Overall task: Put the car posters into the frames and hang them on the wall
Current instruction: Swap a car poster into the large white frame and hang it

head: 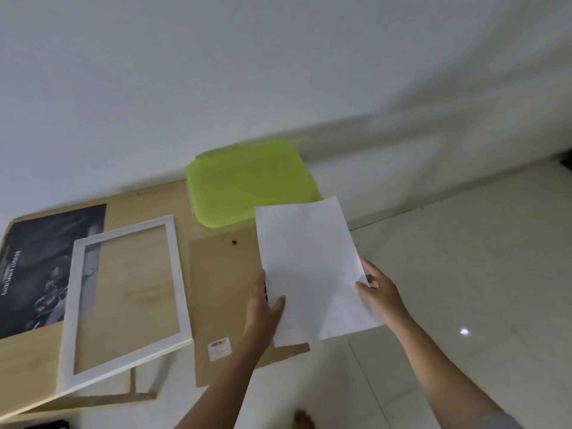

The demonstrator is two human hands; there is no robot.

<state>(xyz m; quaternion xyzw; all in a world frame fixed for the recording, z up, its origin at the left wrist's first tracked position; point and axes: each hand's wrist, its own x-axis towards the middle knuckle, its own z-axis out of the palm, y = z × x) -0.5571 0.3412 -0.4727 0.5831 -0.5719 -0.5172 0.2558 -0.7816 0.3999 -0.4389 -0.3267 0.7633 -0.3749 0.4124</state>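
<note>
Both hands hold a white sheet (309,267) with its blank side toward me, above the right end of a low wooden table (28,366). My left hand (263,308) grips its lower left edge, and my right hand (377,292) pinches its right edge. Under the sheet lies a brown frame backing board (223,292) with a label sticker. A white picture frame (123,298) rests flat to the left, overhanging the table's front edge. At the far left a dark car poster (40,267) lies partly under the frame.
A lime-green plastic lid or tray (250,184) sits at the table's back edge against the white wall (278,72). Pale glossy floor tiles (464,274) spread to the right. My bare foot (305,421) shows at the bottom.
</note>
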